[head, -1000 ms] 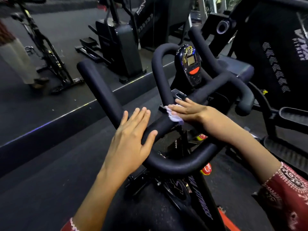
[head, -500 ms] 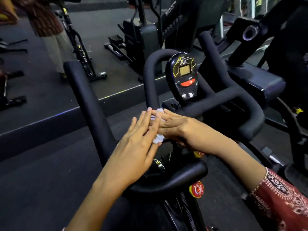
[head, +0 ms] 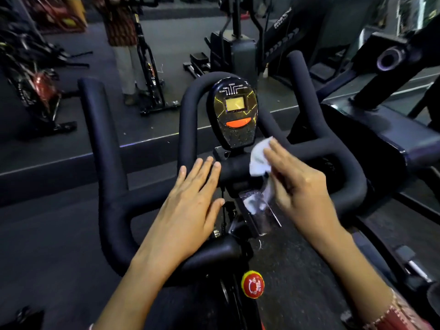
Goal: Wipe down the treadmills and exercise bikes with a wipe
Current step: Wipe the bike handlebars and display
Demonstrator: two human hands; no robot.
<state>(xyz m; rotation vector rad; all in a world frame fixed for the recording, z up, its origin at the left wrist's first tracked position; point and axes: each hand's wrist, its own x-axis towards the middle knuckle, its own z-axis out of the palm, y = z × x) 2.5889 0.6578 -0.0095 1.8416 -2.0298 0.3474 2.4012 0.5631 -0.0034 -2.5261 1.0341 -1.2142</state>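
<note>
Currently, you are leaning over the exercise bike (head: pixel 114 210) with both forearms reaching forward from the bottom of the view. Your left hand (head: pixel 188 210) is lying flat, palm down, with fingers straight and close together, holding nothing; its fingertips are touching the padded centre bar of the handlebar (head: pixel 238 167) and the wrist is resting over the nearer curved bar. Your right hand (head: pixel 297 184) is angling inward from the right, fingers extended toward the console (head: pixel 234 113) and pressing the white wipe (head: pixel 258 158) against the centre bar just below and to the right of the console's base. The fingers are closing over the wipe; part of it is hanging down beneath the palm, above the shiny bracket (head: pixel 259 215) on the stem. The right hand is slightly blurred. A patterned red sleeve (head: pixel 400 315) is showing at the right wrist. The red knob (head: pixel 252 287) is sitting low on the frame, between your two forearms. Beyond the raised floor edge, a person (head: pixel 123 44) is standing beside another bike (head: pixel 150 75).
</note>
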